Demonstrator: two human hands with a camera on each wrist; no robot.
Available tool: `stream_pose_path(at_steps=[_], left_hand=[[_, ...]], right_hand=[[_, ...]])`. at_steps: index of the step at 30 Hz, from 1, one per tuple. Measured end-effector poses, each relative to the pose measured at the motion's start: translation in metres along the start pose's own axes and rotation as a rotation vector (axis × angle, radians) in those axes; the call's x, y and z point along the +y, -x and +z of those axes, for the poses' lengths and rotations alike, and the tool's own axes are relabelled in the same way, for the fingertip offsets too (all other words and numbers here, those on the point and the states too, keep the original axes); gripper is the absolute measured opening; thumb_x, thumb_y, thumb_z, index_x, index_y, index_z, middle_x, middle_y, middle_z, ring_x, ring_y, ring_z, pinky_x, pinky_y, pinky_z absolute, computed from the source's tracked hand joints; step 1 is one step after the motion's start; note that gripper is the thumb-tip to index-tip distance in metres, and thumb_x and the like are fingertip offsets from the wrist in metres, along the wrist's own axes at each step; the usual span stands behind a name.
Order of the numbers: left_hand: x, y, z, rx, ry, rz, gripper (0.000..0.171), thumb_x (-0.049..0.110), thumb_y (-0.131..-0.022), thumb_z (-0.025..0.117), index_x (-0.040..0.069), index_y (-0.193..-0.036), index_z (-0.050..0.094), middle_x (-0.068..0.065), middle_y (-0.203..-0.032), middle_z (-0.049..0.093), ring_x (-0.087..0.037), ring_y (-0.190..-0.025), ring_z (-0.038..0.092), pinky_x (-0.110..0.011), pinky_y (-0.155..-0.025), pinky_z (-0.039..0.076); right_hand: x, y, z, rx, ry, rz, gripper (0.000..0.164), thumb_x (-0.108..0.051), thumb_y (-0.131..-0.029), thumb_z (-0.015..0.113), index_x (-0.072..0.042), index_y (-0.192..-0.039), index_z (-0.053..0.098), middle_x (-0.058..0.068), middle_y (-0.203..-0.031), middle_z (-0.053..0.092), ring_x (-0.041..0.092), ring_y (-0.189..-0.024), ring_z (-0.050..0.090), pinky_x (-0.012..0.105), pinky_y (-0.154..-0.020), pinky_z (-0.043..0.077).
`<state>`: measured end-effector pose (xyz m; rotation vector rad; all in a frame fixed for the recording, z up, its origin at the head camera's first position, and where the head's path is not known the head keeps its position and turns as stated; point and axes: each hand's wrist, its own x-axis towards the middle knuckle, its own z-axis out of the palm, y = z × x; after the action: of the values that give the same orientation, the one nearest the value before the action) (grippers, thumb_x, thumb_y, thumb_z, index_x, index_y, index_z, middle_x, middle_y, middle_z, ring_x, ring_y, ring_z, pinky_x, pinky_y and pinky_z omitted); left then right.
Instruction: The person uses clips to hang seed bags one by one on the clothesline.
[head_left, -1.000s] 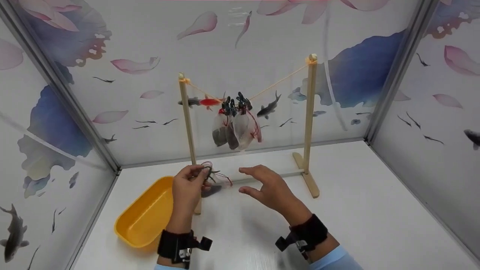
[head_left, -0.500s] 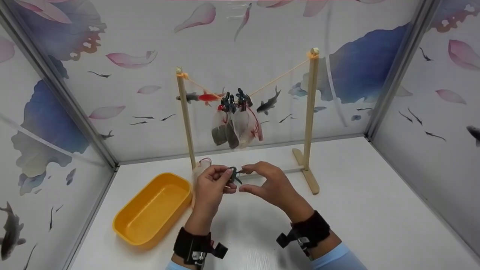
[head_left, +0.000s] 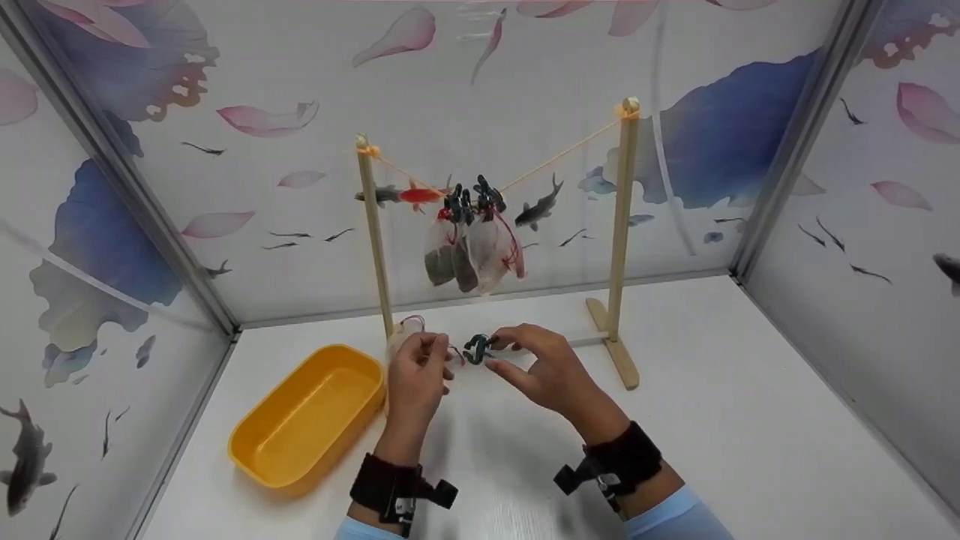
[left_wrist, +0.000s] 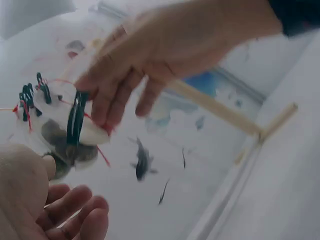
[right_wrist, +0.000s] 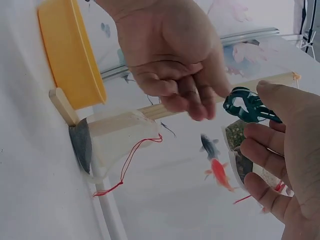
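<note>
My right hand (head_left: 546, 367) pinches a dark green plastic clip (right_wrist: 260, 113) between thumb and index finger, its other fingers loosely bent. Facing it, my left hand (head_left: 417, 369) has loosely curled fingers, and nothing shows between thumb and fingers in the left wrist view. Its fingertips are a short gap from the clip in the head view. Below the left hand, a translucent drawstring pouch (right_wrist: 120, 137) with dark filling at its base stands upright close by the left post's foot. A red cord (right_wrist: 131, 151) trails from its neck. The left hand partly hides this pouch in the head view.
A wooden stand (head_left: 622, 225) carries an orange line (head_left: 559, 160) that sags in the middle. Several filled pouches (head_left: 484, 259) hang there by dark clips (head_left: 487, 196). A yellow tub (head_left: 307, 416) sits at the left. Printed panels (head_left: 285, 67) enclose the white table (head_left: 712, 420).
My left hand has moved right, toward my right hand. The green clip has passed from the left fingers into the right hand's pinch. The hanging pouches have stayed put.
</note>
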<state>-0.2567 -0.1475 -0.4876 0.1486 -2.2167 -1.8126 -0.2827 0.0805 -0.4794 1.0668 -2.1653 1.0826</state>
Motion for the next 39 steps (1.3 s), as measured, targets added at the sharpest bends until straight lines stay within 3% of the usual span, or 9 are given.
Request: stream_pose_path(at_steps=[3,5,7,10,19,26,29,34,39], left_hand=[[-0.019,-0.012,-0.016,0.192,-0.447,0.025,0.035,0.033,-0.111,0.073,0.010,-0.137,0.073,-0.011,-0.118,0.074,-0.026,-0.098,0.070,-0.038,-0.081,0.062],[-0.028,-0.021,-0.028,0.253,-0.692,0.034,0.044,0.032,-0.108,0.077,0.006,-0.143,0.072,-0.017,-0.133,0.069,-0.034,-0.116,0.064,-0.045,-0.088,0.061],[-0.034,-0.027,-0.039,0.283,-0.862,0.028,0.052,0.032,-0.106,0.079,0.003,-0.149,0.069,-0.021,-0.144,0.062,-0.040,-0.127,0.057,-0.051,-0.095,0.058],[-0.039,-0.036,-0.051,0.286,-0.979,0.013,0.059,0.035,-0.104,0.082,0.001,-0.150,0.068,-0.024,-0.146,0.061,-0.043,-0.131,0.051,-0.056,-0.097,0.052],[-0.051,-0.050,-0.055,0.250,-0.925,-0.048,0.051,0.040,-0.102,0.085,0.003,-0.136,0.074,-0.017,-0.122,0.083,-0.043,-0.119,0.069,-0.058,-0.099,0.044],[-0.043,-0.046,-0.051,0.270,-0.864,0.026,0.043,0.028,-0.106,0.082,0.003,-0.141,0.072,-0.021,-0.120,0.084,-0.043,-0.110,0.078,-0.055,-0.101,0.051],[-0.031,-0.043,-0.050,0.247,-0.771,0.048,0.035,0.022,-0.110,0.077,0.003,-0.139,0.074,-0.019,-0.126,0.082,-0.040,-0.113,0.078,-0.054,-0.107,0.058],[0.002,-0.035,-0.052,0.210,-0.618,0.070,0.035,0.029,-0.117,0.066,0.005,-0.141,0.071,-0.015,-0.119,0.075,-0.034,-0.102,0.072,-0.048,-0.095,0.064],[0.044,-0.033,-0.059,0.293,-0.587,0.235,0.036,0.033,-0.118,0.064,0.005,-0.138,0.072,-0.014,-0.111,0.072,-0.030,-0.094,0.069,-0.044,-0.088,0.063]], right_hand=[[0.002,-0.001,0.001,0.029,0.023,0.000,0.027,-0.020,-0.102,0.087,-0.005,-0.124,0.081,0.009,-0.109,0.085,0.026,-0.098,0.082,0.044,-0.083,0.070],[0.003,-0.001,0.002,0.042,0.032,-0.001,0.023,-0.019,-0.103,0.085,-0.005,-0.122,0.082,0.009,-0.106,0.085,0.025,-0.097,0.082,0.044,-0.082,0.069],[0.004,-0.002,0.003,0.047,0.034,0.001,0.021,-0.019,-0.104,0.085,-0.005,-0.120,0.082,0.008,-0.105,0.084,0.023,-0.097,0.081,0.043,-0.082,0.069],[0.005,-0.003,0.004,0.055,0.030,0.013,0.020,-0.019,-0.104,0.085,-0.005,-0.118,0.082,0.008,-0.103,0.084,0.022,-0.097,0.081,0.042,-0.082,0.069],[0.006,-0.004,0.005,0.067,0.019,0.017,0.018,-0.019,-0.104,0.084,-0.005,-0.115,0.083,0.007,-0.102,0.084,0.024,-0.100,0.082,0.048,-0.085,0.068],[0.006,-0.006,0.000,0.068,0.032,0.023,0.018,-0.018,-0.106,0.083,-0.004,-0.117,0.083,0.008,-0.103,0.085,0.025,-0.102,0.083,0.050,-0.092,0.069],[0.006,-0.007,-0.003,0.078,0.022,0.019,0.018,-0.016,-0.105,0.083,-0.004,-0.117,0.083,0.009,-0.104,0.085,0.026,-0.102,0.083,0.050,-0.092,0.068],[0.008,-0.010,-0.008,0.127,-0.014,-0.017,0.014,-0.010,-0.102,0.084,-0.003,-0.114,0.083,0.009,-0.103,0.085,0.025,-0.100,0.083,0.051,-0.087,0.068],[0.002,-0.025,-0.018,0.176,-0.021,-0.057,0.014,-0.007,-0.101,0.084,-0.003,-0.115,0.083,0.009,-0.103,0.085,0.024,-0.097,0.082,0.048,-0.083,0.068]])
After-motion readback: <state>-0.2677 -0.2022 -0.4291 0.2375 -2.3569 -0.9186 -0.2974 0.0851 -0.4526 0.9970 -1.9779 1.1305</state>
